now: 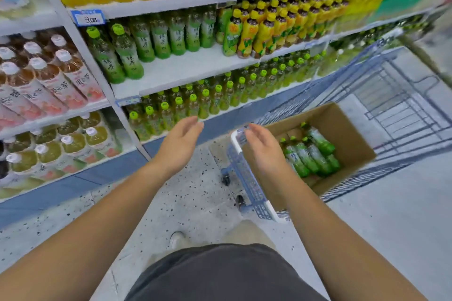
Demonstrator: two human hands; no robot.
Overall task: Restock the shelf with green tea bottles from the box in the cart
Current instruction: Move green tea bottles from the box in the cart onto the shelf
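Note:
Several green tea bottles (310,154) lie on their sides in an open cardboard box (352,129) that sits in a blue wire cart (247,178). My right hand (263,146) hovers empty over the cart's near left corner, fingers relaxed. My left hand (181,141) is empty too, held out in front of the lower shelf with straight fingers. On the white middle shelf (186,70), green tea bottles (127,53) stand at the left and along the back, with bare shelf in front of them.
Yellow-capped juice bottles (264,29) fill the right of the same shelf. Green-capped bottles (195,105) pack the shelf below. Peach tea bottles (49,78) stand in the left bay. Speckled floor (190,202) lies between me and the shelving.

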